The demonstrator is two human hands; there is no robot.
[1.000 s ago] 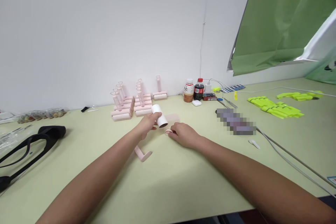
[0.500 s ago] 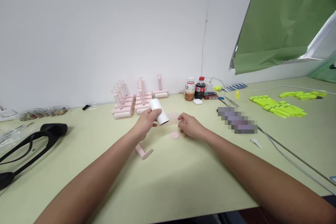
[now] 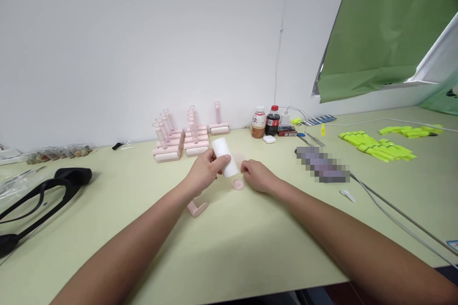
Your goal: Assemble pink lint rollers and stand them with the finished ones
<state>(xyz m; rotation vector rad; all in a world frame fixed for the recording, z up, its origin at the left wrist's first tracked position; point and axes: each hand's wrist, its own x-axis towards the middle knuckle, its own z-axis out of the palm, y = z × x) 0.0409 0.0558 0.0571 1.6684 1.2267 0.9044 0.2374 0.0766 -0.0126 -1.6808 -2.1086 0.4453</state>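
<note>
A tilted white roll (image 3: 226, 158) is in my left hand (image 3: 206, 170), the thumb across its side. My right hand (image 3: 258, 175) is closed just right of the roll; what its fingertips hold, if anything, is hidden. Behind and between the hands lies a pale translucent pink piece (image 3: 239, 156), partly covered. A small round pink cap (image 3: 238, 184) rests on the table below the roll. The pink handle part (image 3: 197, 208) lies near my left wrist, partly hidden by it.
Several pink lint rollers (image 3: 171, 145) stand by the wall. Behind my right hand are two bottles (image 3: 258, 123) and a white case (image 3: 269, 139). A blurred-out phone (image 3: 324, 164), cables and yellow-green bundles (image 3: 377, 145) lie right. A black strap object (image 3: 60, 190) lies left.
My left hand has moved slightly right with the roll, and the roll's open lower end no longer shows. My right hand has shifted slightly down. The round cap now shows a ringed face.
</note>
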